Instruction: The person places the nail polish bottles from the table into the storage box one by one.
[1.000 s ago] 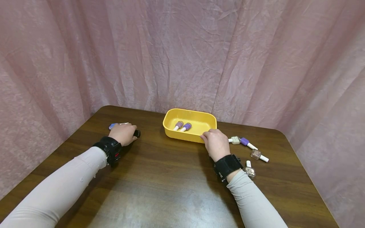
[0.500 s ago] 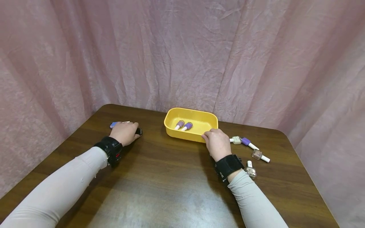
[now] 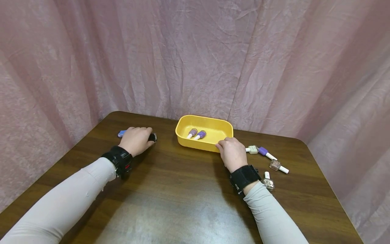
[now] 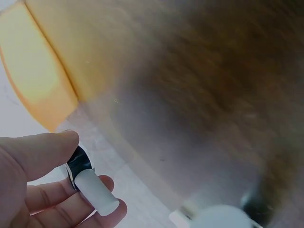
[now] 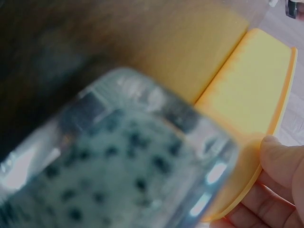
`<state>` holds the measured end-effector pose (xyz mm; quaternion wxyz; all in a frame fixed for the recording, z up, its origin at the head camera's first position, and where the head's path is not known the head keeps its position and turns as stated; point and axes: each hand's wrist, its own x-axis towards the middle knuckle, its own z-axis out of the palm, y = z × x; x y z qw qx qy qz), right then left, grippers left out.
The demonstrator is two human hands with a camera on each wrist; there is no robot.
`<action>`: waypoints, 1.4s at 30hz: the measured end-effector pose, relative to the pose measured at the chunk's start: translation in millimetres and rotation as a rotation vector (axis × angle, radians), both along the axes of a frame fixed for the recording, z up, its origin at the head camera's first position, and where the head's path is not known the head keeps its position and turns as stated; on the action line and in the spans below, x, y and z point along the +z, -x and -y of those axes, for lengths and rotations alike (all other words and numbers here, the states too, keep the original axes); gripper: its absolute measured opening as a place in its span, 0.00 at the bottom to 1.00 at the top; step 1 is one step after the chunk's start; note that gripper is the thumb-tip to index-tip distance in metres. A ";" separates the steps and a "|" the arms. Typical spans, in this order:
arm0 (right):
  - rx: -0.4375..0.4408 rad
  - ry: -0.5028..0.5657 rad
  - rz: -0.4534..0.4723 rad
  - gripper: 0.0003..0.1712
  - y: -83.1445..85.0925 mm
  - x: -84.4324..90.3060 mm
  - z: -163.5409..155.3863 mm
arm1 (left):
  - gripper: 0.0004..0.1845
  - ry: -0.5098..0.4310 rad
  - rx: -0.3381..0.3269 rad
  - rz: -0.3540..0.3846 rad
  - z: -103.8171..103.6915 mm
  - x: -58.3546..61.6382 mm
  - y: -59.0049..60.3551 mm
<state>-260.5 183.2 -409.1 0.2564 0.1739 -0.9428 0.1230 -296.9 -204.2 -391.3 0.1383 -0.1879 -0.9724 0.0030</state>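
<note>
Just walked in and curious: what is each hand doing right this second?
Left hand: closed round a dark nail polish bottle with a white cap.
Right hand: gripping the near rim of the yellow tray.

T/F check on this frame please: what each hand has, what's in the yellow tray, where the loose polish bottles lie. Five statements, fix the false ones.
1. The left hand holds a dark nail polish bottle with a white cap. True.
2. The right hand grips the near rim of the yellow tray. True.
3. The tray is empty. False: two bottles lie inside it, white caps toward the person.
4. The loose bottles lie on the table to the left of the tray. False: the group of four lies to its right, beside the right wrist.
5. A blue bottle lies on the table just beyond the left hand. True.
</note>
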 end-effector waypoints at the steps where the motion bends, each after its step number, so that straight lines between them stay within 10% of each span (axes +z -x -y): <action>1: 0.000 0.000 -0.001 0.08 -0.1 0.2 0.1 | 0.20 -0.002 -0.002 -0.005 -1.2 0.2 0.1; 42: -0.004 0.003 0.001 0.08 -0.7 1.0 0.7 | 0.18 -0.038 -0.162 -0.072 -83.7 36.9 -9.3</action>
